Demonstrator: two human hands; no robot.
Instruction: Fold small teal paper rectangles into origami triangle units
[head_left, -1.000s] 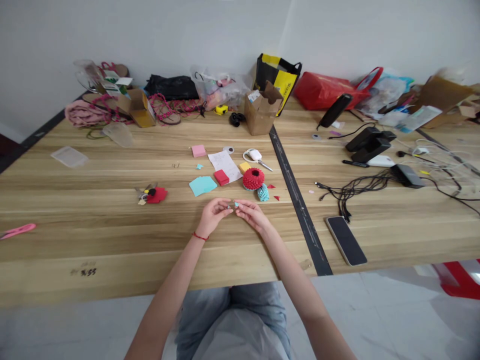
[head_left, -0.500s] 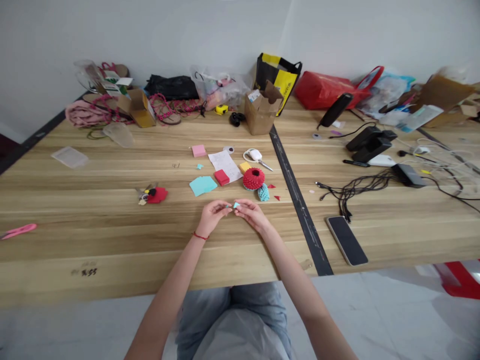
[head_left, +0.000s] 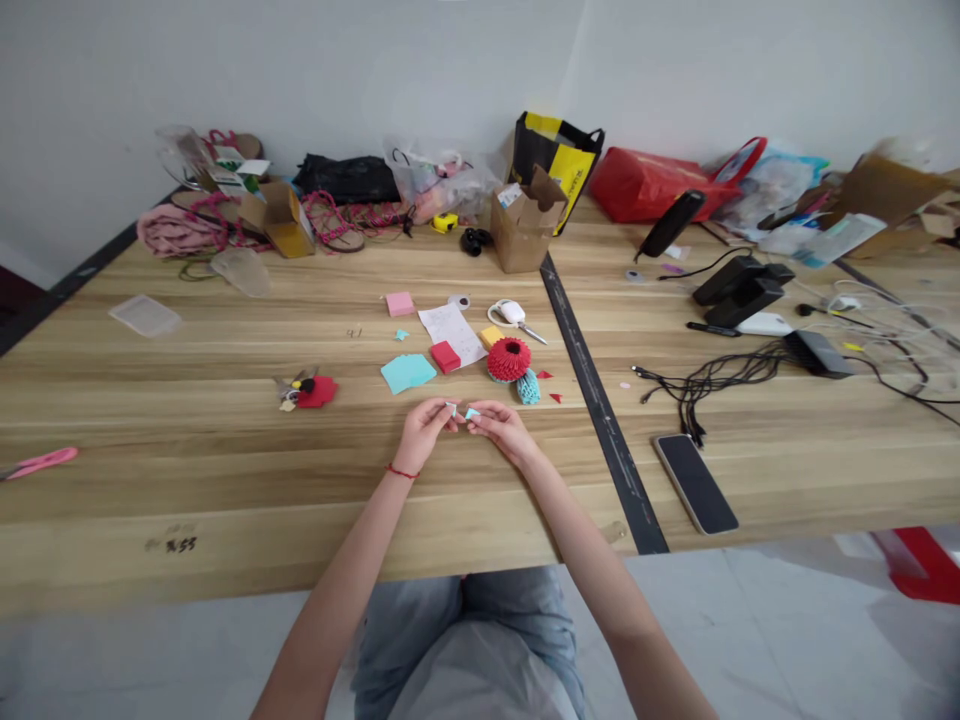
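Between its thumb and fingers, my left hand [head_left: 424,432] pinches a small folded light-blue paper piece [head_left: 451,408]. A second folded light-blue paper piece [head_left: 471,414] is pinched in my right hand [head_left: 504,428], close beside the first. The two hands nearly meet above the table's front part. Just beyond them lie light-blue paper sheets [head_left: 408,373], a red paper stack [head_left: 445,356] and a white written sheet [head_left: 454,332]. Right of these stands a red folded-paper ball shape [head_left: 509,359], with a light-blue folded-paper piece [head_left: 529,387] against it.
Scissors [head_left: 532,332], a yellow paper stack [head_left: 492,337] and a pink paper stack [head_left: 399,304] lie farther back. A phone [head_left: 696,483] and black cables [head_left: 720,376] are on the right. Keys with a red tag [head_left: 316,391] lie left. Bags and a cardboard box [head_left: 525,225] line the wall.
My left fingers have turned the light-blue paper piece, so more of it shows. My right hand stays almost still. The whole view has shifted very slightly.
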